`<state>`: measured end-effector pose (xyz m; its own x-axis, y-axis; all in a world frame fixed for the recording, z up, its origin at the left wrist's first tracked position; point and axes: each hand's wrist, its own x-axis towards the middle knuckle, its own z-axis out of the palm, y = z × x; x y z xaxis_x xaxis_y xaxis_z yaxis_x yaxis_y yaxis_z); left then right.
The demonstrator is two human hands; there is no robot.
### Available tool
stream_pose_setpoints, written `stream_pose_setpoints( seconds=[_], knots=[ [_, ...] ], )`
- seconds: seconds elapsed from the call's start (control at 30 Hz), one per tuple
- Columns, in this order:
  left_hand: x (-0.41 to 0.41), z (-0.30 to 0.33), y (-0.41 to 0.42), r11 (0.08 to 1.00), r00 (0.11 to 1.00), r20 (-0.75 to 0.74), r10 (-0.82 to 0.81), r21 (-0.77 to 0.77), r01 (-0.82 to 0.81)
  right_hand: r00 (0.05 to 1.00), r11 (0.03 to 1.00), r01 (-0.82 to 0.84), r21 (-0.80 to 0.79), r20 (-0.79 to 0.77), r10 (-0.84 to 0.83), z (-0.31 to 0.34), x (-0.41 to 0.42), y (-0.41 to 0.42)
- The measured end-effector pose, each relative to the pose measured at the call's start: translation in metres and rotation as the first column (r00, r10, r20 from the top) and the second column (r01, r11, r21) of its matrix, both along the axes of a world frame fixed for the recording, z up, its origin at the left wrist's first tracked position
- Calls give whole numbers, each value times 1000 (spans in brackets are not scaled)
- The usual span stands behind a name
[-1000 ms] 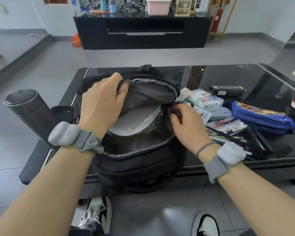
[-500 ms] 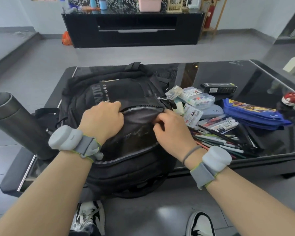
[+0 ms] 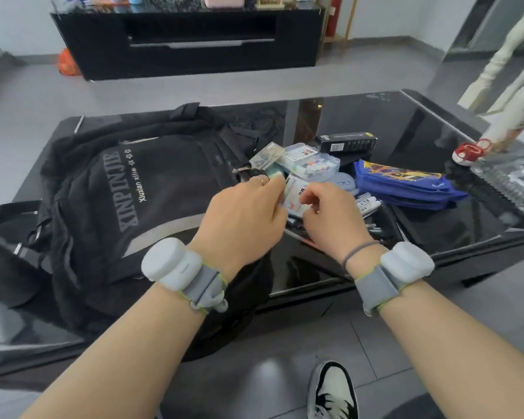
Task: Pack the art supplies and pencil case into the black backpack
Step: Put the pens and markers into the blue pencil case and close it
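Both hands had left the mouth of the black backpack (image 3: 152, 207), which half a second before they were pinching open, and had crossed to the heap of supplies beside it; the flap had dropped, so that the bag lay front-up on the glossy black table (image 3: 406, 122) with its opening no longer showing. Its front panel read "XINPINJIE" in large grey capitals, with "Xiuxian xilie" and a few stars in smaller white print alongside. To the right of the heap lay the blue pencil case (image 3: 406, 182), touching nothing but the table and well apart from the bag. Nearer the bag sat a clear box of coloured pieces (image 3: 312, 166), then a black carton (image 3: 345, 142) behind it, and a row of markers (image 3: 368, 204) whose printing was too small to read. The left hand (image 3: 242, 219) and right hand (image 3: 333, 216) met over a small white packet (image 3: 294, 195), fingers curled narrowly; the right seemed to pinch its edge, though whether the left truly gripped it could not be told from behind the knuckles. Red marks showed on its label, none legible. Done well, this step probably called for one hand to lift the packet clear while the other reopened the bag, since the closed flap would block a direct drop.
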<state>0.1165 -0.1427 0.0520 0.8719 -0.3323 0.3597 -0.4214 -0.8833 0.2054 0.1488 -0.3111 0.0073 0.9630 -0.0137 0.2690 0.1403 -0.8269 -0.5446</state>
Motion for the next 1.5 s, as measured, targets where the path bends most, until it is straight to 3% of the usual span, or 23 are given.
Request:
stream_pose_setpoints(
  seconds=[0.1, 0.27, 0.47, 0.63, 0.83, 1.07, 1.23, 1.4, 1.5],
  knots=[
    [3, -15, -37, 993, 992, -45, -118, 19, 119, 992, 985, 124, -117, 9, -124, -6, 9, -46],
    [10, -36, -65, 983, 982, -125, -143, 96, 155, 964, 940, 265, -215, 41, -263, -12, 20, -107],
    [20, -61, -98, 966, 962, -230, -144, 179, 187, 892, 860, 392, -327, -91, -442, -31, 21, -159],
    [29, -72, -114, 963, 954, -264, -144, 187, 197, 899, 863, 350, -365, -129, -419, -43, 35, -170],
    [40, -78, -123, 970, 952, -274, -138, 155, 186, 930, 836, 309, -453, -40, -366, -49, 69, -169],
    [53, -80, -121, 976, 950, -285, -127, 133, 170, 935, 742, 260, -618, -29, -352, -51, 102, -178],
    [57, -71, -115, 984, 950, -291, -114, 99, 148, 934, 727, 339, -598, 123, -334, -42, 104, -180],
    [51, -52, -111, 992, 941, -314, -122, -69, 106, 900, 748, 426, -508, 319, -297, 4, 93, -170],
    [43, -40, -104, 972, 923, -362, -129, -229, 47, 890, 805, 396, -442, 400, -219, 41, 74, -148]
  ],
)
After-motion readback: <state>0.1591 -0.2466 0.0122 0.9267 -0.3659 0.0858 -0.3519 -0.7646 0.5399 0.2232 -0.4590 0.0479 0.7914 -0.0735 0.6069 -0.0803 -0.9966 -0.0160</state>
